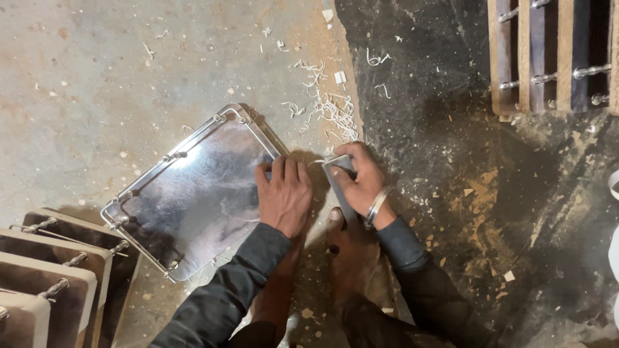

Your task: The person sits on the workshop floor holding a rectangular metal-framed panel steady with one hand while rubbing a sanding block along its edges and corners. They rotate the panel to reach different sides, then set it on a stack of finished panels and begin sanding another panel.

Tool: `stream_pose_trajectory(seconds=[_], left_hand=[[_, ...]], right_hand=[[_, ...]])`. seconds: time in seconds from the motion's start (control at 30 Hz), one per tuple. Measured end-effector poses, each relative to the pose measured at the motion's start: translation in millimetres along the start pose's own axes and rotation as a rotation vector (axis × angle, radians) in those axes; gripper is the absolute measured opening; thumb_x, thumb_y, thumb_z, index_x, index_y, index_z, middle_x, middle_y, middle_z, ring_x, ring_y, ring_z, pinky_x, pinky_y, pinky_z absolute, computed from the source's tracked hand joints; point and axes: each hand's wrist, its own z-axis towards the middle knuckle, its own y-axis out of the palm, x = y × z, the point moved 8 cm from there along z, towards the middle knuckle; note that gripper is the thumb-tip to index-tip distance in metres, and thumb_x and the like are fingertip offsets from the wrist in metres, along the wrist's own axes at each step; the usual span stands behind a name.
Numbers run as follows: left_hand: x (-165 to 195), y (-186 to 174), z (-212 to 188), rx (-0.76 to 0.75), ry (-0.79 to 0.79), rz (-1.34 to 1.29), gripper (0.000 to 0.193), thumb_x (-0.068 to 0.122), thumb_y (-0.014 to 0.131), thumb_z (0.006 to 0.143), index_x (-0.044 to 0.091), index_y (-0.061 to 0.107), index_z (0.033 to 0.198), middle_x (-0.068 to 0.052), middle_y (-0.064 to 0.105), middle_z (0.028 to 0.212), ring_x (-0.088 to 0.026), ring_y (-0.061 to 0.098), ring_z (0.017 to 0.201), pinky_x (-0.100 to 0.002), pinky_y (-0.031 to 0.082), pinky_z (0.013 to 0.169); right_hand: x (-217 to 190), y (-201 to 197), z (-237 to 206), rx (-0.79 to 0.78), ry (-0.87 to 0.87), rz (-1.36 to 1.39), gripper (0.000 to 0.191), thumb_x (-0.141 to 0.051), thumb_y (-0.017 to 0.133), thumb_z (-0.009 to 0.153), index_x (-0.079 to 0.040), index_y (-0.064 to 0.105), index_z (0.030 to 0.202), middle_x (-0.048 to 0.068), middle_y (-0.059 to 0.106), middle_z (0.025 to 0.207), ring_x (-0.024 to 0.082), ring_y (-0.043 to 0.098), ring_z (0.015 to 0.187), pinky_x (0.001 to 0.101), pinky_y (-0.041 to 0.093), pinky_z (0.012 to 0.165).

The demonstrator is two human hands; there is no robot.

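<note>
- the shiny rectangular metal tray [193, 193] lies flat on the concrete floor [84, 71], tilted diagonally, with a thin rail on small posts running round its rim
- the left hand [284, 193] presses down on the tray's right end, fingers together and bent over the edge, seemingly to keep the tray from sliding
- the right hand [361, 177], just right of the tray, has its fingers closed on a small flat grey tool [338, 169] held against the tray's right edge; what kind of tool it is cannot be told
- pale curled shavings [329, 106] lie scattered just above the tray's right corner
- finished trays [58, 277] stand stacked on edge at the tray's lower left; a wooden rack [554, 55] sits well off to its upper right
</note>
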Motion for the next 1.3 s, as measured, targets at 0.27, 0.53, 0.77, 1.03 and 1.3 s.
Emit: stream_pose_trajectory(seconds=[0.27,0.53,0.77,1.03,1.3], left_hand=[[-7,0,18,-0.012,-0.115,-0.002,0.034,0.011,0.063,0.069,0.001,0.067,0.102,-0.012,0.067,0.091,-0.029,0.062,0.093,-0.050,0.041,0.085],[-71,-22,37,0.187,-0.165,-0.339,0.020,0.004,0.065,0.087,0.008,0.064,0.106,-0.011,0.067,0.097,-0.033,0.060,0.094,-0.045,0.043,0.085],[-105,-39,13,0.355,-0.339,-0.554,0.022,0.018,0.069,0.099,0.000,0.059,0.108,-0.019,0.060,0.101,-0.037,0.058,0.094,-0.046,0.045,0.081],[-85,-10,3,0.149,-0.305,-0.527,0.029,0.031,0.068,0.097,0.004,0.066,0.086,-0.012,0.065,0.086,-0.035,0.059,0.089,-0.049,0.037,0.081],[-83,-7,1,0.160,-0.283,-0.496,0.024,0.030,0.067,0.096,0.005,0.069,0.093,-0.011,0.067,0.094,-0.034,0.058,0.093,-0.049,0.035,0.082]], right_hand=[[-5,14,-3,-0.029,-0.095,-0.034,0.040,0.000,0.067,0.088,-0.004,0.054,0.126,0.011,0.067,0.116,0.021,0.071,0.105,0.0328,0.055,0.088],[-12,23,-7,-0.051,-0.123,-0.206,0.030,-0.004,0.074,0.088,-0.005,0.062,0.116,0.013,0.069,0.110,0.024,0.067,0.099,0.0348,0.053,0.087],[18,44,2,-0.225,0.357,0.031,0.028,-0.009,0.069,0.090,-0.007,0.060,0.116,0.007,0.074,0.089,0.024,0.056,0.058,0.0371,0.045,0.050],[-5,47,29,-0.317,0.156,-0.276,0.025,-0.011,0.075,0.085,-0.004,0.066,0.106,0.012,0.070,0.085,0.019,0.066,0.063,0.0348,0.053,0.052],[-27,47,37,-0.356,-0.012,-0.454,0.024,-0.016,0.078,0.082,-0.004,0.068,0.101,0.015,0.070,0.091,0.032,0.071,0.073,0.0440,0.055,0.065]])
